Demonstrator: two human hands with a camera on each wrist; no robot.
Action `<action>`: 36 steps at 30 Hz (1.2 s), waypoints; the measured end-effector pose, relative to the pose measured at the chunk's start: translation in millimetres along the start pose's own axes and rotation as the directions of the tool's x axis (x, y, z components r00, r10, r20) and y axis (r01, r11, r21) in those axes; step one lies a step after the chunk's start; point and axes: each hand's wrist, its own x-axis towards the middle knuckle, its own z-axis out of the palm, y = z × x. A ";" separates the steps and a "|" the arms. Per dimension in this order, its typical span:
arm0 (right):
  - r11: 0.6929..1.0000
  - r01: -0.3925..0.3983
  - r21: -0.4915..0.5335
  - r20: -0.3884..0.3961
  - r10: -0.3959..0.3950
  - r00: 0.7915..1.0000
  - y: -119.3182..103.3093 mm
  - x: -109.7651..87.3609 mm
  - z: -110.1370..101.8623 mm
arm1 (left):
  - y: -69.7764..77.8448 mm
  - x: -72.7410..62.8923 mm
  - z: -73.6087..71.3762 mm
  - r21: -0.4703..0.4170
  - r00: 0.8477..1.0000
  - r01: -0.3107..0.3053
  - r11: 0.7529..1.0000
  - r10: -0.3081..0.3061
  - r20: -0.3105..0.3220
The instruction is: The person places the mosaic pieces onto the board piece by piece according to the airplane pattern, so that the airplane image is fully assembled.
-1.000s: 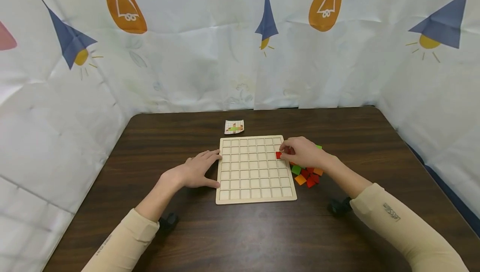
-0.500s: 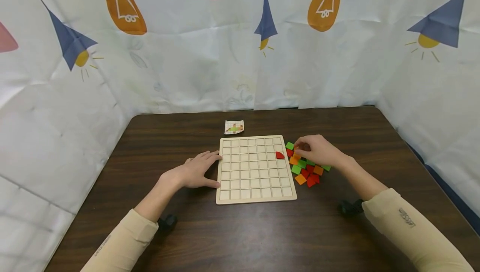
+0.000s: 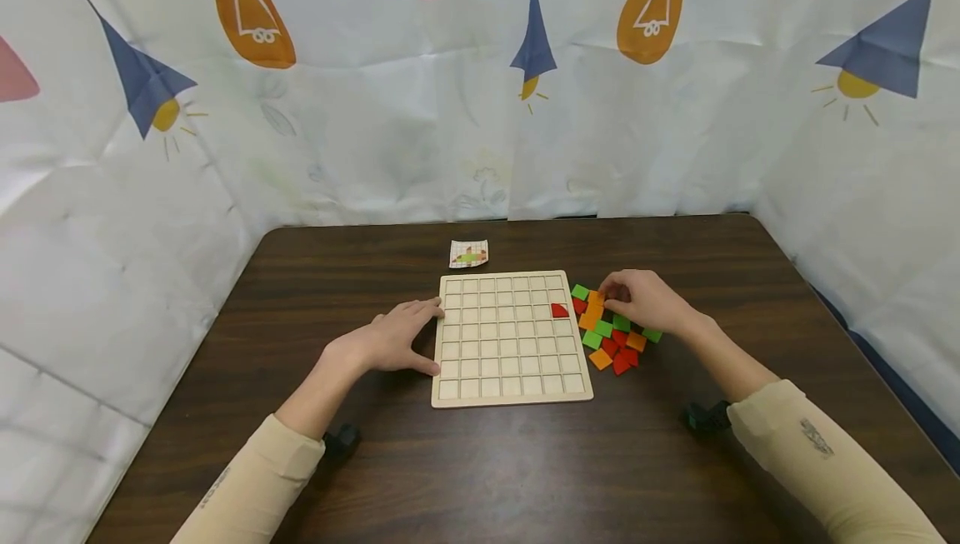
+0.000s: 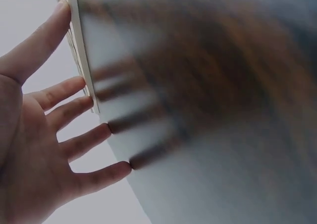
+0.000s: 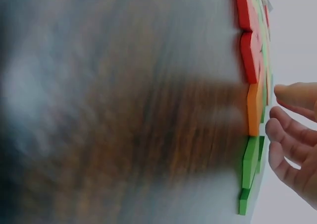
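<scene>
My left hand point(image 3: 395, 337) lies beside the pale wooden grid board point(image 3: 510, 348), thumb and fingertips touching its left edge. In the left wrist view its fingers point(image 4: 79, 142) are spread and straight. A red rounded-corner tile point(image 3: 559, 311) sits in a cell near the board's right edge. My right hand point(image 3: 637, 298) is over the far side of a tile pile, fingertips right at an orange tile point(image 3: 594, 307). In the right wrist view, the thumb and loosely bent fingers point(image 5: 290, 130) stand slightly apart above the tiles, with nothing visible between them.
Loose red tiles point(image 3: 622, 365), green tiles point(image 3: 592, 339) and orange tiles point(image 3: 601, 359) lie right of the board. Behind it is a small picture card point(image 3: 468, 254) with a coloured grid pattern. A patterned curtain point(image 3: 375, 136) closes off the dark table's point(image 3: 510, 469) far side.
My right hand let go of the red tile in its cell and moved right, to the tile pile. Over the last half second it shifted slightly further right. My left hand stayed at the board's edge.
</scene>
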 end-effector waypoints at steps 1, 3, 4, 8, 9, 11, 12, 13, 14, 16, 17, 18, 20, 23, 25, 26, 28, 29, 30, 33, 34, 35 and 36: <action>1.000 -0.004 -0.003 -0.005 0.004 1.000 1.4 0.9 0.4 | 0.7 0.3 -0.3 0.000 1.000 -0.002 1.000 0.002 0.000; 1.000 -0.009 -0.009 -0.015 0.009 1.000 3.7 3.3 1.1 | 1.8 0.8 -1.3 -0.003 1.000 -0.002 1.000 0.002 -0.002; 1.000 -0.014 -0.011 -0.018 0.014 1.000 4.2 4.6 1.5 | 2.2 0.9 -1.7 -0.005 1.000 -0.001 1.000 0.001 -0.003; 1.000 -0.024 -0.014 -0.013 0.024 1.000 5.4 10.2 3.2 | 2.9 1.1 -3.2 -0.009 1.000 0.008 1.000 -0.008 0.000; 1.000 -0.027 -0.014 -0.011 0.027 1.000 5.4 11.5 3.7 | 2.9 1.4 -3.3 -0.007 1.000 0.009 1.000 -0.009 0.001; 0.999 -0.027 -0.016 -0.006 0.027 1.000 5.5 12.8 4.1 | 3.0 1.9 -2.9 -0.006 1.000 0.006 1.000 -0.006 0.000; 0.999 -0.029 -0.015 -0.004 0.029 1.000 5.2 13.1 3.9 | 3.1 2.0 -2.6 -0.007 1.000 0.004 1.000 -0.004 -0.001; 0.999 -0.035 -0.016 -0.004 0.034 0.999 5.2 13.1 3.6 | 3.3 2.2 -2.1 -0.008 1.000 0.002 1.000 -0.002 0.001; 0.999 -0.041 -0.019 -0.006 0.041 0.999 5.2 12.8 3.2 | 3.6 2.3 -1.7 -0.009 1.000 0.001 1.000 -0.001 0.001; 0.999 -0.046 -0.022 -0.014 0.046 0.999 4.8 11.7 2.1 | 4.3 1.9 -1.2 -0.013 1.000 0.002 1.000 -0.002 0.003; 0.998 -0.051 -0.024 -0.018 0.050 0.999 4.5 11.3 1.5 | 4.6 1.6 -1.1 -0.014 1.000 0.004 1.000 -0.004 0.004; 0.999 -0.048 -0.026 -0.023 0.047 0.999 4.2 11.0 0.9 | 4.9 1.4 -1.2 -0.014 1.000 0.006 1.000 -0.006 0.004; 0.999 -0.043 -0.028 -0.026 0.042 0.999 3.8 10.8 0.5 | 5.3 0.9 -1.7 -0.013 1.000 0.010 1.000 -0.010 0.004; 0.999 -0.036 -0.032 -0.020 0.036 0.999 3.8 11.0 0.5 | 5.8 1.4 -2.3 -0.008 1.000 0.014 1.000 -0.014 0.002; 0.999 -0.034 -0.033 -0.014 0.034 0.999 4.5 11.4 1.1 | 6.1 2.0 -2.3 -0.003 1.000 0.018 1.000 -0.018 0.006; 0.999 -0.033 -0.034 -0.012 0.033 0.999 4.8 11.5 1.4 | 6.2 2.3 -2.3 0.000 1.000 0.020 1.000 -0.020 0.007; 0.999 -0.038 -0.036 -0.011 0.037 0.999 5.6 11.9 1.6 | 7.0 2.6 -2.4 0.005 1.000 0.023 1.000 -0.023 0.014; 0.999 -0.039 -0.037 -0.011 0.038 0.999 6.1 12.2 1.9 | 7.5 2.5 -2.4 0.008 1.000 0.023 1.000 -0.023 0.019; 0.998 -0.041 -0.038 -0.013 0.041 0.999 6.6 12.3 1.9 | 7.7 2.6 -2.3 0.012 0.999 0.024 1.000 -0.025 0.024; 0.997 -0.057 -0.047 -0.013 0.057 0.998 7.6 13.4 1.8 | 8.4 2.7 -2.4 0.019 0.999 0.033 0.999 -0.034 0.041; 0.997 -0.061 -0.050 -0.012 0.061 0.998 7.7 13.8 1.5 | 8.3 2.9 -2.3 0.021 0.998 0.037 0.999 -0.038 0.046; 0.996 -0.064 -0.055 -0.010 0.064 0.998 7.6 14.2 1.3 | 8.1 3.1 -2.2 0.025 0.998 0.041 0.999 -0.042 0.050; 0.996 -0.066 -0.058 -0.009 0.066 0.998 7.6 14.7 1.1 | 7.9 3.3 -2.2 0.028 0.998 0.044 0.999 -0.045 0.054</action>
